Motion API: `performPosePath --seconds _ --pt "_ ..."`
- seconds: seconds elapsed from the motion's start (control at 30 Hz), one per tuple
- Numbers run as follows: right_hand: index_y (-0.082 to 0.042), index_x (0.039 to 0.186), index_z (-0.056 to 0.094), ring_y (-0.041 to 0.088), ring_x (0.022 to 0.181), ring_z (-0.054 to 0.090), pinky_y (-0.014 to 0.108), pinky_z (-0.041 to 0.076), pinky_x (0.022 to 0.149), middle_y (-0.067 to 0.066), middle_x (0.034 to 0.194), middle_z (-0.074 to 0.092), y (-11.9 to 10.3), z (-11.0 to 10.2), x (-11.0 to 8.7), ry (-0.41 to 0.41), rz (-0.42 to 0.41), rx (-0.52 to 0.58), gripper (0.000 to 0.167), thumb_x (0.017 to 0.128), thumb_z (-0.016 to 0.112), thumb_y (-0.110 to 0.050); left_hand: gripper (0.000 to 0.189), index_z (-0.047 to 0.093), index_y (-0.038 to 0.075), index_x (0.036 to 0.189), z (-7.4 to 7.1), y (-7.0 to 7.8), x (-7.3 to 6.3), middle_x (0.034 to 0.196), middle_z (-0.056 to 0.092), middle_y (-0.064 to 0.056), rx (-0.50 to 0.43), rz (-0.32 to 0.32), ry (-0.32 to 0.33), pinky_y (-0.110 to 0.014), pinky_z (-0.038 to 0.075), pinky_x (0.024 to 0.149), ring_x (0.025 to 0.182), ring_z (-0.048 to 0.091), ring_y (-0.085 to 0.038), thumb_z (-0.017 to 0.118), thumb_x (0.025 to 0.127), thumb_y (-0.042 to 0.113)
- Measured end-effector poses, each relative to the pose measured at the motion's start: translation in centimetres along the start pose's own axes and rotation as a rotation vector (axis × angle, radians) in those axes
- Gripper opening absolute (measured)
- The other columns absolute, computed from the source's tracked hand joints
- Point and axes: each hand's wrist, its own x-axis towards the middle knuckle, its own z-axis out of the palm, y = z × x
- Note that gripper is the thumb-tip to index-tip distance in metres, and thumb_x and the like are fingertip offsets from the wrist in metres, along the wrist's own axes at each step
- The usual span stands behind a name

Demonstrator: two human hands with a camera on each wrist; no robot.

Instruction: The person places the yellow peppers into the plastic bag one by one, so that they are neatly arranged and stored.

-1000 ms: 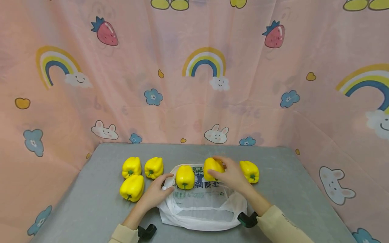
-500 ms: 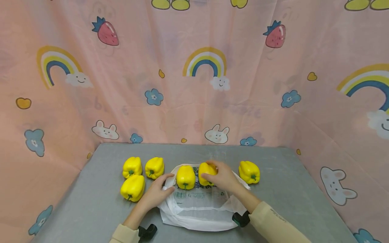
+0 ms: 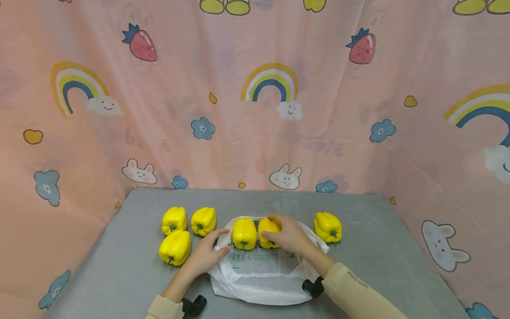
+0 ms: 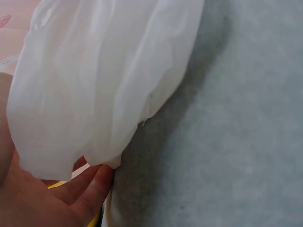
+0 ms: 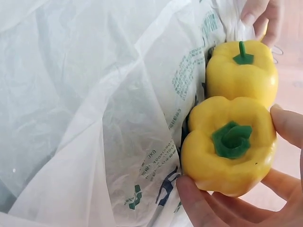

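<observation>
My right hand (image 3: 292, 237) grips a yellow bell pepper (image 5: 229, 151), thumb on one side and fingers round the other. It is at the mouth of a white plastic bag (image 3: 263, 283), right beside a second yellow bell pepper (image 3: 244, 234). At the bag's left edge, my left hand (image 3: 205, 254) holds the thin film between thumb and fingers. In the left wrist view the film (image 4: 94, 85) hangs over that hand and hides part of it. Green and dark print shows on the bag in the right wrist view.
Left of the bag, three yellow bell peppers (image 3: 175, 248) sit grouped on the grey table (image 3: 119, 274). One more bell pepper (image 3: 328, 227) stands to the right of the bag. A pink patterned curtain (image 3: 342, 146) rises behind the table.
My right hand has carried its bell pepper left and slightly down, until it is beside the other one on the bag. My left hand stays at the bag's edge.
</observation>
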Motion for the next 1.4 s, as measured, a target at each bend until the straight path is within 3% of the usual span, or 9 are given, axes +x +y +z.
performPosePath --seconds 0.23,0.43,0.53,0.77,1.23,1.4 --pt "-0.006 0.146 0.054 0.037 0.129 0.055 0.057 0.045 0.106 0.014 0.143 0.058 0.4 -0.1 0.1 -0.028 0.011 0.024 0.068 0.093 0.071 -0.045 0.048 0.056 0.010 0.142 0.1 0.1 0.0 0.147 0.053 -0.017 0.005 0.012 0.012 -0.062 0.037 0.111 0.138 0.046 -0.039 0.069 0.096 0.019" --pt "-0.008 0.147 0.052 0.038 0.122 0.058 0.052 0.055 0.093 0.017 0.144 0.056 0.6 -1.3 0.0 -0.048 0.050 0.061 0.067 0.094 0.072 -0.044 0.048 0.057 0.008 0.141 -0.1 0.1 0.1 0.146 0.053 -0.017 0.000 0.022 0.014 -0.062 0.037 0.110 0.137 0.047 -0.039 0.069 0.096 0.019" --pt "-0.010 0.145 0.055 0.034 0.117 0.061 0.049 0.057 0.089 0.017 0.138 0.059 0.6 -2.0 0.0 -0.042 0.062 0.042 0.061 0.095 0.071 -0.042 0.048 0.056 0.008 0.142 -0.2 0.1 0.0 0.147 0.053 -0.017 -0.003 0.020 0.011 -0.063 0.037 0.110 0.138 0.046 -0.039 0.069 0.097 0.019" --pt "-0.006 0.136 0.061 0.032 0.110 0.063 0.048 0.056 0.089 0.016 0.125 0.065 0.5 -4.2 -0.3 -0.020 0.007 0.018 0.047 0.098 0.068 -0.033 0.048 0.056 0.009 0.142 -0.4 0.0 0.1 0.147 0.053 -0.017 0.023 0.017 0.024 -0.062 0.037 0.110 0.137 0.046 -0.040 0.069 0.097 0.019" --pt "-0.001 0.129 0.065 0.033 0.103 0.067 0.049 0.058 0.084 0.017 0.117 0.069 1.8 -7.7 -3.0 0.149 -0.108 -0.055 0.039 0.100 0.067 -0.026 0.048 0.056 0.010 0.142 0.0 0.2 0.0 0.147 0.053 -0.016 0.011 -0.005 -0.005 -0.063 0.036 0.111 0.138 0.045 -0.039 0.069 0.097 0.020" --pt "0.003 0.129 0.064 0.036 0.105 0.066 0.050 0.058 0.087 0.021 0.120 0.068 2.6 -8.5 -3.5 0.228 -0.130 -0.034 0.038 0.100 0.066 -0.023 0.048 0.056 0.010 0.142 0.0 0.1 0.0 0.148 0.052 -0.016 0.006 -0.008 -0.002 -0.063 0.036 0.111 0.139 0.045 -0.040 0.069 0.097 0.020"
